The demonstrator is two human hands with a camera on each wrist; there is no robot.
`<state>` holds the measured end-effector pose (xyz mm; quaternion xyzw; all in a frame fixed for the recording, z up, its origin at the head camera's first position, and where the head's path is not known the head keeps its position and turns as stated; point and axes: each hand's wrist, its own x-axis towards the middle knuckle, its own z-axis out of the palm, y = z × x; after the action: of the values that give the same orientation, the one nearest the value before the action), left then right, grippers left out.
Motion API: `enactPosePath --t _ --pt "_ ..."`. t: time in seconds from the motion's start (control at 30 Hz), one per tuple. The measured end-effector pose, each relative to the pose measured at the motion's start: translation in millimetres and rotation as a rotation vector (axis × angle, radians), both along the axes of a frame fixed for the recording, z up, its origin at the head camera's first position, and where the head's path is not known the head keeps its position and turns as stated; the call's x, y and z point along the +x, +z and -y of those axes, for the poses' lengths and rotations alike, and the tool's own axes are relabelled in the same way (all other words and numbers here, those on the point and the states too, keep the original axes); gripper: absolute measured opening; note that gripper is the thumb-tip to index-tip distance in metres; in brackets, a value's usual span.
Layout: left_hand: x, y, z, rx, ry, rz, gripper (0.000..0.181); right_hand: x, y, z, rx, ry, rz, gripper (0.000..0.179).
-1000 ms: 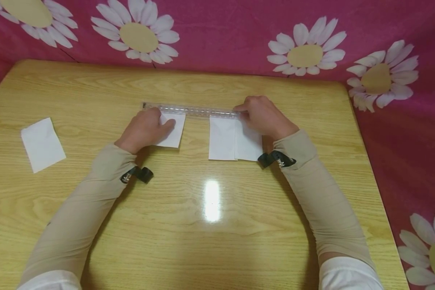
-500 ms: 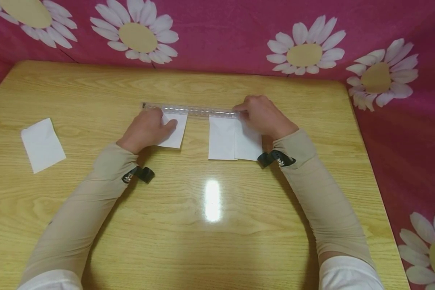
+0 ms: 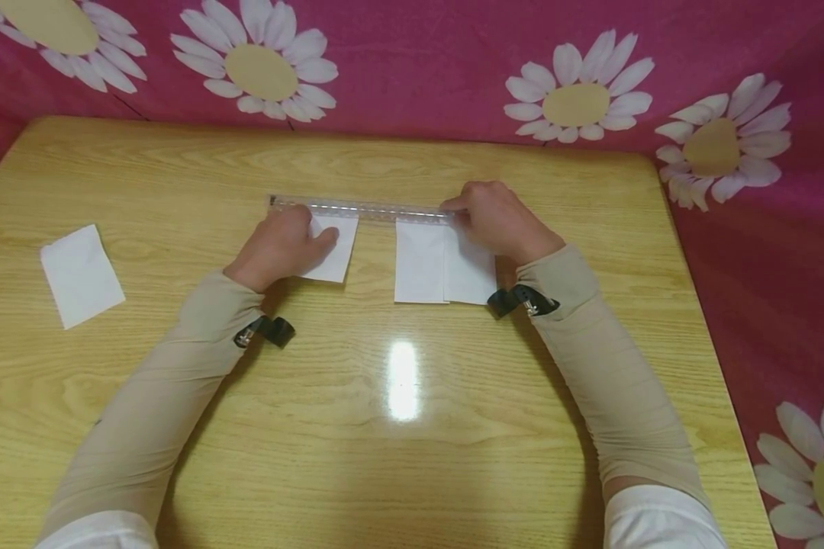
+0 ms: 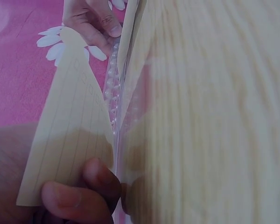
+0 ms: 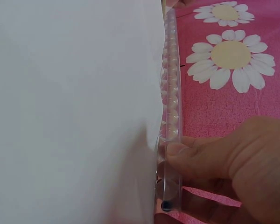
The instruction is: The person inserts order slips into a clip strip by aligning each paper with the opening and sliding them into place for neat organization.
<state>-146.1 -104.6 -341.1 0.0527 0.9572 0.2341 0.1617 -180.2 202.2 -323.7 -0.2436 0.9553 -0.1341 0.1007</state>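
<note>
In the head view a long clear plastic strip (image 3: 378,211) with a row of round bumps lies across the table. My left hand (image 3: 281,240) pinches a small white sheet of paper (image 3: 336,255) between thumb and fingers, its top edge right at the strip. Ruled lines show on that sheet (image 4: 67,126) in the left wrist view, fingertips on its ruled side. My right hand (image 3: 497,221) pinches the strip's right end, thumb (image 5: 179,151) on its near side. Two more white sheets (image 3: 420,263) stand side by side along the strip there, one partly hidden by this hand.
Another white sheet (image 3: 82,276) lies alone at the left of the wooden table (image 3: 316,442). Behind and to the right hangs a pink cloth (image 3: 412,69) with large daisies. A bright light reflection shows near the table's middle.
My left hand has slid slightly to the right along the strip with its sheet, narrowing the gap to the other two. My right hand and the strip hold their place.
</note>
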Motion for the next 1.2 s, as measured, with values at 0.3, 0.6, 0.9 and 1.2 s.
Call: enactPosePath --t 0.3,0.6,0.9,1.2 --pt "-0.9 0.1 -2.2 0.001 0.001 0.005 0.051 -0.3 -0.6 -1.2 0.000 -0.010 0.009 0.034" --pt "-0.7 0.4 -2.8 0.006 0.001 0.014 0.054 0.3 -0.4 -1.1 -0.006 -0.005 0.005 0.034" --pt "-0.8 -0.2 -4.2 0.003 0.000 0.007 0.054 0.8 -0.2 -1.1 -0.006 -0.002 0.006 0.034" --pt "-0.2 0.7 -7.6 -0.002 -0.008 0.006 0.052 -0.1 -1.5 -0.6 -0.014 0.001 -0.007 0.033"
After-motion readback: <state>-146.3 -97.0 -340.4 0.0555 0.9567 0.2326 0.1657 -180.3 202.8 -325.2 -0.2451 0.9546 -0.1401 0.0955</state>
